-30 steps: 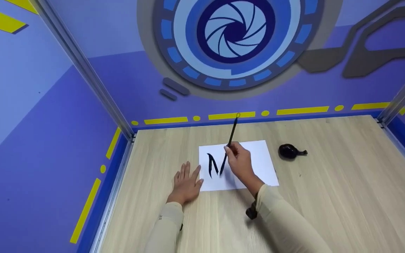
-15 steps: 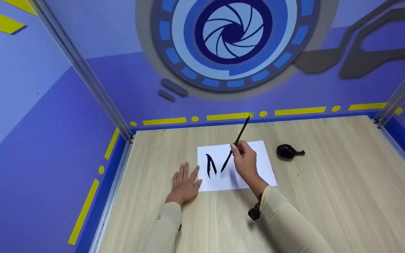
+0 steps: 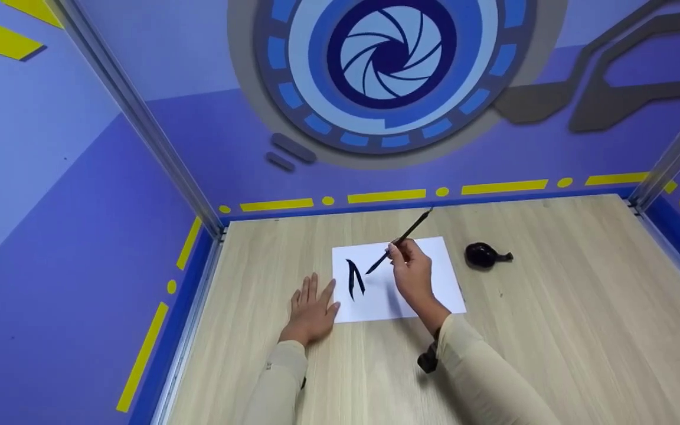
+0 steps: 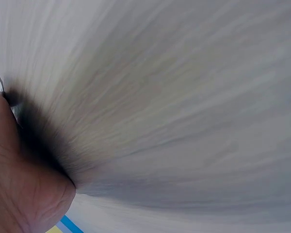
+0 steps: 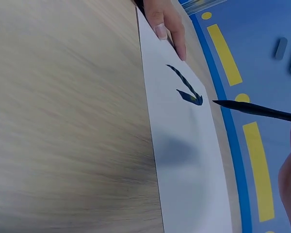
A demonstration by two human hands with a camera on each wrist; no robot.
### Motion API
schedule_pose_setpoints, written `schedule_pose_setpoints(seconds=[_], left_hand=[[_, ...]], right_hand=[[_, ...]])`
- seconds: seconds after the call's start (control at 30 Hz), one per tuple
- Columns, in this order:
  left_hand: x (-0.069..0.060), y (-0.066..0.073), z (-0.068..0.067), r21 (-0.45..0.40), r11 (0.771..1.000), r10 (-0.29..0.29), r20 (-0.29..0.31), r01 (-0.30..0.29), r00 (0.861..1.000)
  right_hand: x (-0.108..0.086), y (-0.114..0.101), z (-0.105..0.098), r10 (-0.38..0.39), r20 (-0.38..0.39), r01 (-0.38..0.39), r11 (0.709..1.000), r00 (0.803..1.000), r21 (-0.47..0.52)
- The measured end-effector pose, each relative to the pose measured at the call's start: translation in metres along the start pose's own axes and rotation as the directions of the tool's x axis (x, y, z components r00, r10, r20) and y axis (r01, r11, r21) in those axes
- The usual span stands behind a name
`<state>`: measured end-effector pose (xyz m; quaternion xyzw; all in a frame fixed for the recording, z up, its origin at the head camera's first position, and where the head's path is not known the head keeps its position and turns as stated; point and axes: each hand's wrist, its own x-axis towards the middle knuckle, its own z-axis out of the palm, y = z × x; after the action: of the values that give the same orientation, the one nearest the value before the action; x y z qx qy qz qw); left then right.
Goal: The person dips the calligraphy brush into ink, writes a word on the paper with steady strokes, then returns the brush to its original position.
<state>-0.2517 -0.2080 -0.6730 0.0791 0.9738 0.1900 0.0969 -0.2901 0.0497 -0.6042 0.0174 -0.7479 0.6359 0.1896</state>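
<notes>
My right hand [image 3: 414, 274] pinches a dark slim brush [image 3: 415, 225], its shaft slanting up to the right. The brush tip is just right of two joined black strokes [image 3: 356, 280] on the white paper [image 3: 437, 277]. In the right wrist view the brush [image 5: 256, 109] shows its pointed tip above the paper [image 5: 184, 170], apart from it. My left hand [image 3: 311, 313] lies flat with fingers spread at the paper's left edge, its thumb and index finger touching that edge. The left wrist view shows only part of this hand [image 4: 29, 189] against the table.
A black rounded object with a short neck [image 3: 481, 255] rests on the wooden table [image 3: 564, 307], right of the paper. Blue and purple panels [image 3: 198, 141] with yellow marks stand at the back and both sides. A small black device [image 3: 428, 359] hangs under the right wrist.
The right hand has moved right and the brush leans over further to the right. Its tip has risen away from near the strokes' lower end. The left hand stays in place.
</notes>
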Motion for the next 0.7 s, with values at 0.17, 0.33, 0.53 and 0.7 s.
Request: schedule_pose_setpoints(seconds=[0.17, 0.33, 0.53, 0.7], left_hand=[[-0.001, 0.002, -0.002, -0.007, 1.000, 0.001, 0.005, -0.001, 1.000], [-0.002, 0.003, -0.004, -0.025, 1.000, 0.014, 0.001, -0.014, 1.000], [0.001, 0.000, 0.000, -0.013, 1.000, 0.002, -0.005, -0.002, 1.000], [0.001, 0.000, -0.001, -0.011, 1.000, 0.001, -0.002, -0.001, 1.000]], right_hand=[[0.000, 0.004, 0.000, -0.009, -0.007, 0.009, 1.000, 1.000, -0.008], [-0.002, 0.009, 0.003, -0.038, -0.022, 0.038, 0.999, 0.999, -0.004], [-0.004, 0.009, 0.007, -0.039, -0.007, 0.039, 0.999, 0.999, -0.014], [-0.004, 0.012, 0.009, -0.034, 0.003, 0.034, 0.998, 0.999, -0.049]])
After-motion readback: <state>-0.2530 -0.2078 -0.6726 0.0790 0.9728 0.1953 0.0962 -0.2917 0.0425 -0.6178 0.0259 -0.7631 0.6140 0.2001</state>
